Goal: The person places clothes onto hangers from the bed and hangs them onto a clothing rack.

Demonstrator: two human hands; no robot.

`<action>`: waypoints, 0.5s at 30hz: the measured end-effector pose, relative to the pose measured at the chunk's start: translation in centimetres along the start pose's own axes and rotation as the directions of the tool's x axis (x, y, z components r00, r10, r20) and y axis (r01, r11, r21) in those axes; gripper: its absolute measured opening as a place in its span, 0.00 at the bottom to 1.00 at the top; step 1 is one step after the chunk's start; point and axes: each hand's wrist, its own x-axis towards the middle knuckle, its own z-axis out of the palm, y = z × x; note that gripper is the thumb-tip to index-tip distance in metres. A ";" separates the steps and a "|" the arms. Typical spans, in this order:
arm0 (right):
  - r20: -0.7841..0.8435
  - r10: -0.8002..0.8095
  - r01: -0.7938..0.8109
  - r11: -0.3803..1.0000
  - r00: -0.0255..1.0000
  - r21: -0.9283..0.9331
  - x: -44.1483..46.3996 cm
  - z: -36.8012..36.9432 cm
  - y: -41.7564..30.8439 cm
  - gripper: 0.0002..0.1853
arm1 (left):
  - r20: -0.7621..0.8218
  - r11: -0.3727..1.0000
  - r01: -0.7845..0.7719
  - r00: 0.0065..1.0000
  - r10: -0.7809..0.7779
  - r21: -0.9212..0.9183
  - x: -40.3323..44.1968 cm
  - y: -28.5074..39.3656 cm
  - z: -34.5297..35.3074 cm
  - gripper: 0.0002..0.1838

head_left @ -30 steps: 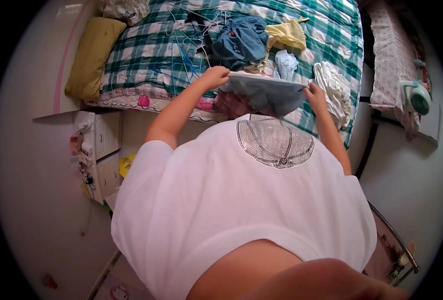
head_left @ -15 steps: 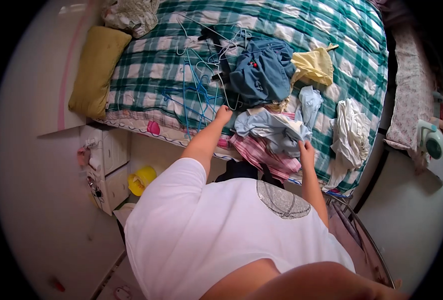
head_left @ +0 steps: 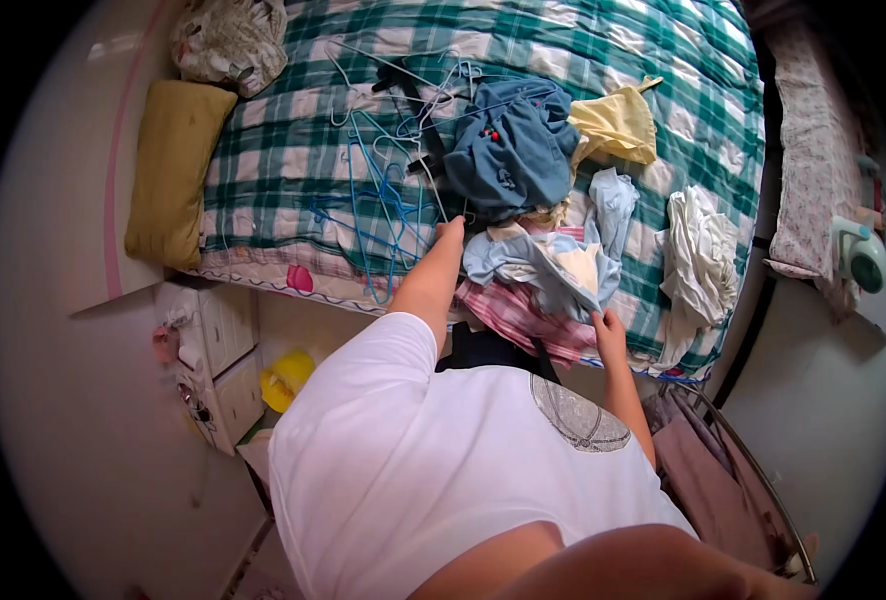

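Observation:
A light blue garment lies crumpled on a pink striped cloth at the bed's near edge. The fingers of my right hand are pinched on its lower right edge. My left hand is at the bottom end of a white hanger, left of the garment; its fingers are too small to make out, so its grip is unclear. Blue hangers lie to its left. Beyond my hands is a dark blue garment, with a yellow cloth beside it.
White cloth lies bunched on the right of the plaid quilt. An olive pillow rests at the left. A white drawer cabinet and a yellow bin stand below left. A small fan is at the right.
The blue garment, held stretched between both hands a second ago, now lies crumpled on the bed. My left hand has let go of it and moved beside the hangers.

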 end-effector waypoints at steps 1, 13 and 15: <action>-0.003 0.003 -0.003 1.000 1.000 0.003 -0.1 -0.1 0.1 0.10 | 0.098 0.992 0.002 0.995 0.010 -0.125 -0.2 -0.1 0.1 0.24; 0.007 0.003 -0.003 0.993 1.000 -0.121 -1.4 0.7 0.9 0.12 | 0.500 0.730 0.137 0.809 0.308 -0.670 -0.4 1.0 -1.3 0.12; 0.017 0.004 -0.001 0.984 1.000 -0.178 -1.3 0.7 0.4 0.12 | 0.586 0.645 0.225 0.692 0.422 -0.730 -1.9 2.2 -2.6 0.15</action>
